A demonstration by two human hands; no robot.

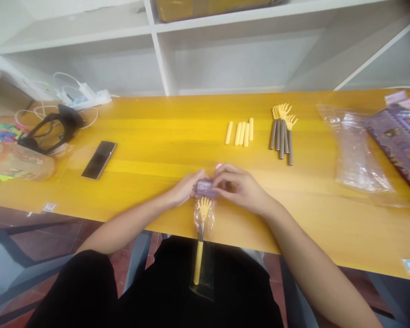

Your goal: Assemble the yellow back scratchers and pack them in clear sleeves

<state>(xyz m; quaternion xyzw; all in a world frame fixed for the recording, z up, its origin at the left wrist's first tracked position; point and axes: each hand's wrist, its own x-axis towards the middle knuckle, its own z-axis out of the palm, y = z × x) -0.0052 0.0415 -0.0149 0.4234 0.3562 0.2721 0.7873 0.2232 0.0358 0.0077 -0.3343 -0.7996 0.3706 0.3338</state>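
Between my hands hangs a clear plastic bag with a purple printed header card (204, 187) at its top. Inside the bag lies a back scratcher (200, 255) with a yellow hand-shaped head, a metal rod and a yellow handle; its lower end reaches past the table edge over my lap. My left hand (188, 186) is closed on the left side of the header. At the header's right side, my right hand (237, 187) pinches with thumb and fingers bent. A small pink bit shows by the right fingertips, too blurred to name.
Several yellow handles (239, 133) and metal rods with yellow scratcher heads (282, 132) lie farther back. Clear bags (357, 150) and purple printed packs (401, 141) are at right. A phone (99, 160), black strap-like device (51, 130) and plastic jar (23, 160) lie left.
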